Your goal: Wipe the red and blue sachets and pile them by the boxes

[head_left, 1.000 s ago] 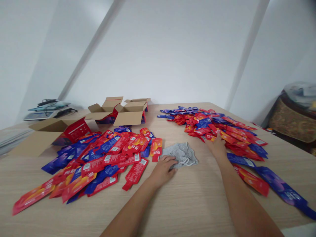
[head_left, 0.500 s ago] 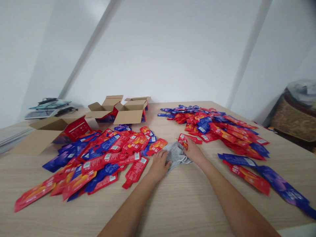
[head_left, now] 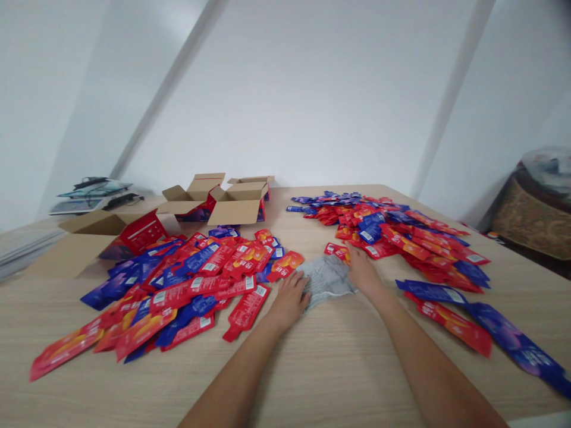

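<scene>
A grey ribbed cloth lies spread on the table between my hands. My left hand rests on its left edge, fingers stretched out and flat. At the opposite edge my right hand has the cloth in its fingers, one finger reaching forward; the fingertips are partly hidden. Just behind the cloth, by those fingertips, is a red sachet. To the left of my left hand, another red sachet lies at the edge of a heap of red and blue sachets.
A second sachet heap spreads across the back right. Several loose sachets lie near my right forearm. Open cardboard boxes stand at the back left, with another open box beside the left heap. A white wall rises behind the table.
The bunched cloth has been spread out wider and flatter. My right hand has shifted slightly right with the cloth's edge, while my left hand has stayed nearly in place.
</scene>
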Demonstrator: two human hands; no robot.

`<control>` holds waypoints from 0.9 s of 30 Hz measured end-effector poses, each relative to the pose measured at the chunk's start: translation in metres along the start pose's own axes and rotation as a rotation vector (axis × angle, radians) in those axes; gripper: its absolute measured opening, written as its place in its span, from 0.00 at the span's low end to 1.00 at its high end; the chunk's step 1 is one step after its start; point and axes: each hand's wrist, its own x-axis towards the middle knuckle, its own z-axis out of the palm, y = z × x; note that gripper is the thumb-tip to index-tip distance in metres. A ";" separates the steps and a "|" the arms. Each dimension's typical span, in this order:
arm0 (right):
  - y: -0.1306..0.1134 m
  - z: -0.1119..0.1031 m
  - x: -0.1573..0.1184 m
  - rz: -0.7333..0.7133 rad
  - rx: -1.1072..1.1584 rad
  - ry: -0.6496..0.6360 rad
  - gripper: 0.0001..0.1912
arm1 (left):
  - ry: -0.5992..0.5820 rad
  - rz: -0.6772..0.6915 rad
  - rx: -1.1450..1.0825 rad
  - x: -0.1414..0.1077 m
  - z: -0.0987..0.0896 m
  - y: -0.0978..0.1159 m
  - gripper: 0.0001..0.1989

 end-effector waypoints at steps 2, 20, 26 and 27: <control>-0.001 -0.005 -0.002 0.003 0.032 0.100 0.39 | -0.026 0.012 -0.003 -0.001 -0.003 0.001 0.20; -0.069 0.056 -0.048 -0.307 -0.111 -0.057 0.30 | -0.105 -0.034 0.176 -0.002 -0.002 0.005 0.30; -0.048 0.049 -0.027 -0.225 -0.210 -0.126 0.27 | -0.159 -0.057 0.206 -0.003 -0.006 0.008 0.30; -0.043 0.045 -0.023 -0.193 -0.227 -0.131 0.27 | -0.162 -0.058 0.209 -0.003 -0.007 0.009 0.30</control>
